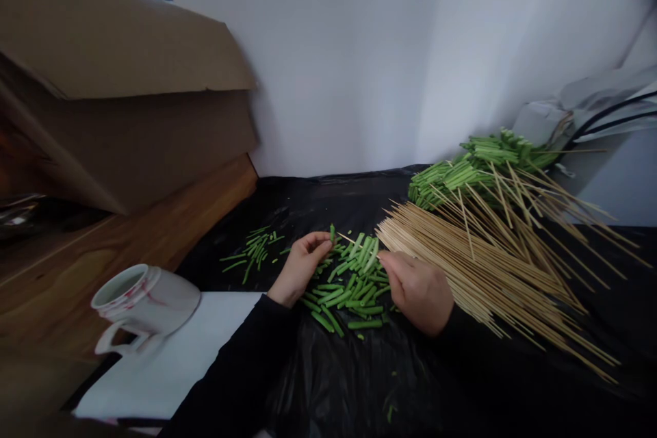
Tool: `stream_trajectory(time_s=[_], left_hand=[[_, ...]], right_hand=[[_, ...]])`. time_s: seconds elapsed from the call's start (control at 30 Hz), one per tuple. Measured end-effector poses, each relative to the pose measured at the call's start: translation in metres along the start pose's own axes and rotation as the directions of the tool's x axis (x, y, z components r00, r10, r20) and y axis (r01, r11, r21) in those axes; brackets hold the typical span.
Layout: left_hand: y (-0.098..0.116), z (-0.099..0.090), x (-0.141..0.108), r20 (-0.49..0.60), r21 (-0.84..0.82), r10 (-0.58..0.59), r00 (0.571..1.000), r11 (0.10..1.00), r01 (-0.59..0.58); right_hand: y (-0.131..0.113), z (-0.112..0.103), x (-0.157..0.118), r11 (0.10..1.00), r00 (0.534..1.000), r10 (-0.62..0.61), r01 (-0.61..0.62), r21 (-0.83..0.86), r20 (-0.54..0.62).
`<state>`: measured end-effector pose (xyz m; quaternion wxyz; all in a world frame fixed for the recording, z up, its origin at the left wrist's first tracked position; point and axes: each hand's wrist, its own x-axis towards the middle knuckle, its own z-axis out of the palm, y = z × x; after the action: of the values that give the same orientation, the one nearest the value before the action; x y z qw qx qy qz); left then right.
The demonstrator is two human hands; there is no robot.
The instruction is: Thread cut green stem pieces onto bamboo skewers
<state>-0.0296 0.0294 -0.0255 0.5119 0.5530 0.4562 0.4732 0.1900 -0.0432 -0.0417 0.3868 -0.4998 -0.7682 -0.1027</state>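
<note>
My left hand [300, 265] pinches a short piece of green stalk [332, 233], upright between thumb and fingertips; the stalk looks like garlic scape. My right hand [421, 291] is closed on a thin wooden skewer [345, 238], its bare tip pointing left toward the piece. Several stalk pieces [367, 254] sit side by side along that skewer, just left of my right fingers. Beneath and between both hands lies a loose pile of cut stalks [339, 298]. The tip and the held piece appear slightly apart.
Bare skewers [462, 260] lie in a broad bundle on the right. Behind them rises a heap of skewered green stalks [456, 178]. Thinner stalk bits [255, 246] lie left on the black plastic sheet [328, 202]. A mug [169, 301] and a cardboard box [169, 144] stand left.
</note>
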Motion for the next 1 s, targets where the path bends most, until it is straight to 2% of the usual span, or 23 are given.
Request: stream_trajectory(time_s=[0.1,0.2,0.57,1.0], left_hand=[[0.0032,-0.001,-0.0004,0.071,-0.317,-0.164,0.984,0.932,0.178],[0.006,-0.0014,-0.0009,0.102,-0.414,-0.193,0.976,0.884,0.218],[0.006,-0.0008,-0.0019,0.151,-0.419,-0.192,0.97,0.876,0.239],[0.009,0.0023,-0.0037,0.103,-0.435,-0.214,0.971,0.868,0.237]], right_hand=[[-0.0009,0.0001,-0.0003,1.0,1.0,0.002,-0.002,0.01,0.013],[-0.002,0.0001,-0.0005,1.0,1.0,-0.001,0.001,0.017,0.03],[-0.0032,0.001,-0.0015,1.0,0.998,-0.004,0.004,0.008,0.063],[-0.0035,0.0014,-0.002,1.0,0.996,-0.001,0.001,-0.002,0.087]])
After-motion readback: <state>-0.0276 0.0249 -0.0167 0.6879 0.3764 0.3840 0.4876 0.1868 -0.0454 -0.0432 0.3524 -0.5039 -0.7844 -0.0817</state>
